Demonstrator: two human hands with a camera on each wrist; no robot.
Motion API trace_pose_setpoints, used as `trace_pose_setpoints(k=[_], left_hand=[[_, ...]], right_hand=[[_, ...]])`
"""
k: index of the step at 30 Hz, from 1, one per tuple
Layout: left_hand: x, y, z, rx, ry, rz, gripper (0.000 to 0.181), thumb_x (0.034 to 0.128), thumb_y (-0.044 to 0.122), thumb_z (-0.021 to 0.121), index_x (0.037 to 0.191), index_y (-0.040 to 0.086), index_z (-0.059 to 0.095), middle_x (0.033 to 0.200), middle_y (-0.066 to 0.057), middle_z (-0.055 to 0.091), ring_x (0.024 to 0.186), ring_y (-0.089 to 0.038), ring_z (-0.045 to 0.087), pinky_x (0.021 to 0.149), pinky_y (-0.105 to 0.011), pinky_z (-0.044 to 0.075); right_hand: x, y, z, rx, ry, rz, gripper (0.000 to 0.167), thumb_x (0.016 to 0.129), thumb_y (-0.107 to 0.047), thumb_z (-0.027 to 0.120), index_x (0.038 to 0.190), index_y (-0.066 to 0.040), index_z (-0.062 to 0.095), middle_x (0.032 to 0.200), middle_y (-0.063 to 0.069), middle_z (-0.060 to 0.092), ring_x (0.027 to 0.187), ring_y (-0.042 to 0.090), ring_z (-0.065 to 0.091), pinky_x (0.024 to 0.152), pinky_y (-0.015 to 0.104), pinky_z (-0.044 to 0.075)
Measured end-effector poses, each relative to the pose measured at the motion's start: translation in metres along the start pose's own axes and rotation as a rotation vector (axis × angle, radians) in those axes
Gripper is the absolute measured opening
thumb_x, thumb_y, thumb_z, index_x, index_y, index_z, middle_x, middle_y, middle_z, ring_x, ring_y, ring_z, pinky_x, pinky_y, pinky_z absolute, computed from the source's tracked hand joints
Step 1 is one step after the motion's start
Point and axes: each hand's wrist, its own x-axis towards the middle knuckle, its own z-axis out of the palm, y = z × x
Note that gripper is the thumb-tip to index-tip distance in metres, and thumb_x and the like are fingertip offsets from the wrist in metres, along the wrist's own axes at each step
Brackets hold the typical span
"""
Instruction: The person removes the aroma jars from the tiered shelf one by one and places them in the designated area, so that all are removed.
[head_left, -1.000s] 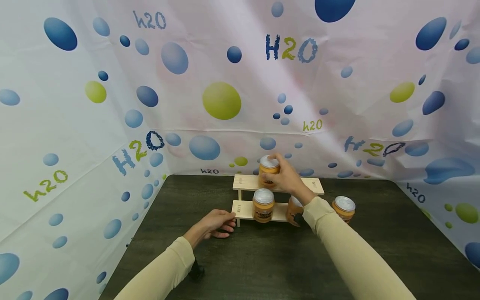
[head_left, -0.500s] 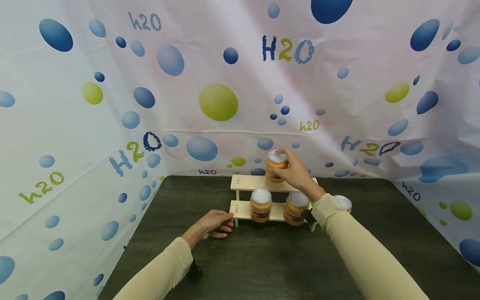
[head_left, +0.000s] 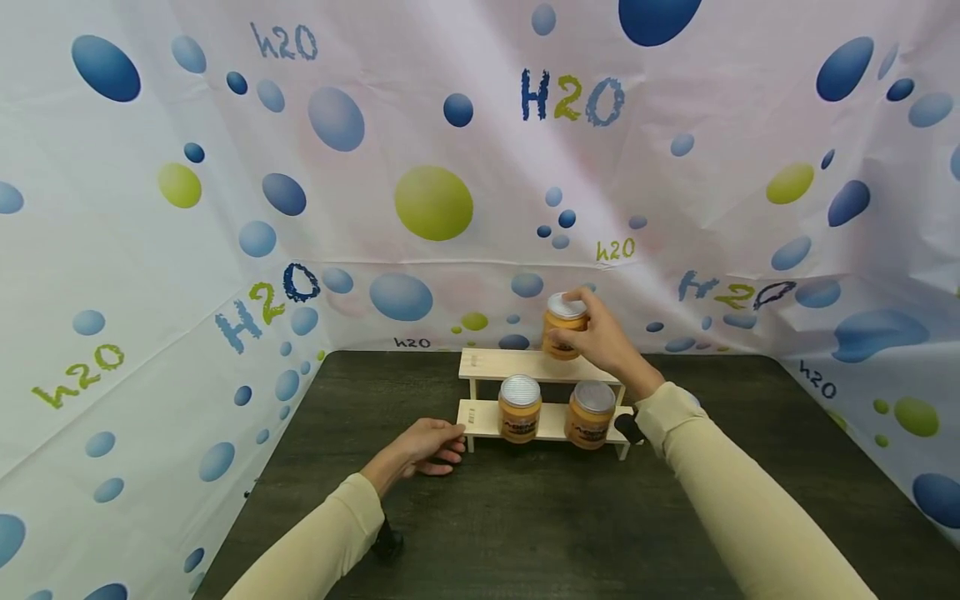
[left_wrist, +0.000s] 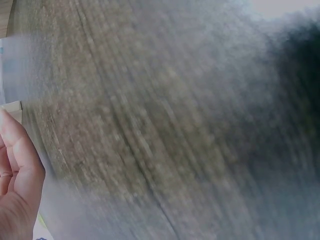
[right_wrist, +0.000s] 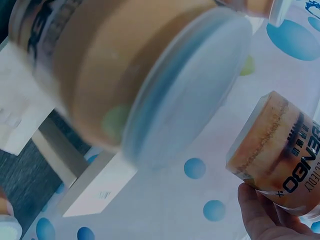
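My right hand point(head_left: 603, 337) grips an orange jar with a silvery lid point(head_left: 564, 327). The jar is over the right part of the upper tier of a two-tier wooden rack point(head_left: 498, 363); a gap beneath it is hard to judge. In the right wrist view, this lettered jar point(right_wrist: 280, 155) is between the fingers. My left hand point(head_left: 423, 446) holds the left end of the lower tier with its thumb and fingertips, the other fingers loosely bent. On the lower tier stand two similar jars, a left jar point(head_left: 520, 410) and a right jar point(head_left: 590, 415).
Another jar's lid point(head_left: 694, 401) shows just behind the right sleeve. The rack stands on a dark wooden table point(head_left: 487, 525), in front of a white curtain point(head_left: 442, 325) printed with blue and green spots. Dark wrist straps sit below both sleeves.
My right hand has lifted its jar and moved it rightward along the upper tier. The left hand stays at the rack's end. The jar on the table is now mostly hidden by the sleeve.
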Motion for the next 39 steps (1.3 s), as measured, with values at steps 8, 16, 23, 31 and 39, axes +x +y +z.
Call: trace_pose_setpoints(k=[8,16,23,31,39], left_hand=[[0.001,0.0,0.0,0.003,0.004,-0.003,0.035,0.1035,0.036,0.056,0.108,0.003,0.068,0.089,-0.001,0.068,0.071,-0.008,0.066,0.06,-0.025,0.061],[0.0,0.0,0.001,0.006,0.002,-0.007,0.035,0.1034,0.036,0.057,0.108,0.003,0.068,0.089,-0.001,0.068,0.07,-0.007,0.065,0.06,-0.025,0.061],[-0.001,0.001,0.001,0.003,-0.005,-0.005,0.037,0.1029,0.037,0.057,0.109,0.002,0.068,0.09,-0.001,0.068,0.071,-0.008,0.066,0.061,-0.025,0.061],[-0.001,0.002,0.002,0.003,0.004,-0.011,0.035,0.1032,0.036,0.057,0.109,0.003,0.068,0.091,-0.002,0.069,0.073,-0.009,0.066,0.062,-0.027,0.062],[0.0,0.0,0.0,-0.003,0.002,-0.012,0.035,0.103,0.035,0.057,0.109,0.003,0.068,0.092,-0.003,0.069,0.071,-0.008,0.066,0.061,-0.025,0.061]], right_hand=[[-0.004,0.004,-0.012,-0.037,0.031,0.01,0.061,0.094,-0.02,0.072,0.144,-0.008,0.039,0.132,0.028,0.052,0.113,0.042,0.059,0.088,0.049,0.055],[-0.01,0.006,-0.024,-0.037,0.032,0.05,0.064,0.094,-0.025,0.073,0.145,-0.011,0.037,0.134,0.026,0.05,0.116,0.041,0.057,0.09,0.05,0.055],[-0.013,0.006,-0.032,-0.041,0.043,0.054,0.068,0.093,-0.029,0.073,0.148,-0.015,0.035,0.132,0.025,0.049,0.113,0.039,0.056,0.083,0.043,0.054],[-0.02,0.009,-0.038,-0.049,0.056,0.044,0.075,0.093,-0.029,0.074,0.153,-0.015,0.031,0.137,0.023,0.047,0.118,0.039,0.054,0.086,0.048,0.055],[-0.028,0.015,-0.047,-0.032,0.063,0.019,0.078,0.092,-0.028,0.074,0.154,-0.012,0.029,0.138,0.024,0.046,0.117,0.038,0.052,0.086,0.044,0.052]])
